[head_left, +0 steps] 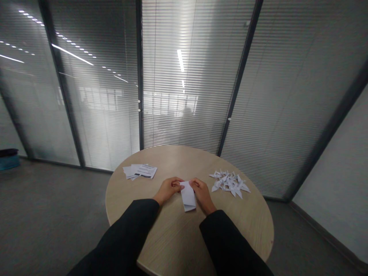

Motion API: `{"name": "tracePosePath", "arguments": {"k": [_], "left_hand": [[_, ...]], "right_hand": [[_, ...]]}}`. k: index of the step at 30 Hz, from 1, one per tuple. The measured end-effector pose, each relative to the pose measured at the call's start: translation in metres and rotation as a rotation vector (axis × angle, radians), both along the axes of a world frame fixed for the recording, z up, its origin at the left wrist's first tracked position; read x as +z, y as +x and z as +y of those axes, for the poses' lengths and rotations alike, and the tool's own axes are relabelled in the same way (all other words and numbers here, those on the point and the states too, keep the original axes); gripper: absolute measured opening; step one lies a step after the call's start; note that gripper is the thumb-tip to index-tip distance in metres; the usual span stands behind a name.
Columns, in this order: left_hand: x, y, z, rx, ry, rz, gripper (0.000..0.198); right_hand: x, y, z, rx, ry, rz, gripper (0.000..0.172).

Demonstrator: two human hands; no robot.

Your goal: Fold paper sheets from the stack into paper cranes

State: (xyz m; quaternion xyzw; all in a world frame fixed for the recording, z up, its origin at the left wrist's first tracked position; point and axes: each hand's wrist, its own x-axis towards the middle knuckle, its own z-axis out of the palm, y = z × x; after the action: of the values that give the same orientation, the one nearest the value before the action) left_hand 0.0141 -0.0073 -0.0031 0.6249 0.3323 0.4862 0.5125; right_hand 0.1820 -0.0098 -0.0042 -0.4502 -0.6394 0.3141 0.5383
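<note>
Between my two hands is a narrow piece of folded white paper (188,198), its long side running toward me over the wooden table. The fingers of my left hand (169,190) are curled, pinching the paper's far left corner. My right hand (201,193) grips the far right corner from the other side, thumb and fingers closed on it. The underside of the paper and some fingertips are hidden. Nearest to my right hand lies a heap of folded white paper cranes (230,183). Off beyond my left hand is a small stack of paper sheets (140,171), the top one printed.
The round wooden table (178,157) has a straight near edge at the lower left. Close behind it stands a glass partition with blinds (184,126). A blue bin (9,160) sits on the floor at far left, and a white wall (339,172) rises at right.
</note>
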Motion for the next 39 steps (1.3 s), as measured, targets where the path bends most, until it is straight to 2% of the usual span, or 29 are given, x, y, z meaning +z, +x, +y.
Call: {"name": "tracePosePath", "arguments": {"k": [4, 14, 22, 31, 39], "left_hand": [[-0.001, -0.001, 0.001, 0.013, 0.006, 0.010, 0.038], [0.002, -0.001, -0.002, 0.051, 0.031, 0.000, 0.036], [0.000, -0.005, 0.005, 0.210, 0.056, -0.045, 0.028], [-0.001, -0.004, 0.005, 0.224, 0.070, -0.054, 0.028], [0.007, -0.006, 0.002, 0.271, -0.001, -0.146, 0.038]], "right_hand": [[-0.003, -0.001, 0.002, 0.038, -0.024, 0.024, 0.029], [0.007, 0.000, -0.005, -0.040, -0.042, -0.012, 0.034], [0.004, -0.001, -0.004, 0.139, -0.176, 0.075, 0.039], [0.005, 0.001, -0.004, 0.008, -0.107, -0.003, 0.033], [-0.003, 0.001, 0.000, 0.206, -0.224, 0.114, 0.041]]}}
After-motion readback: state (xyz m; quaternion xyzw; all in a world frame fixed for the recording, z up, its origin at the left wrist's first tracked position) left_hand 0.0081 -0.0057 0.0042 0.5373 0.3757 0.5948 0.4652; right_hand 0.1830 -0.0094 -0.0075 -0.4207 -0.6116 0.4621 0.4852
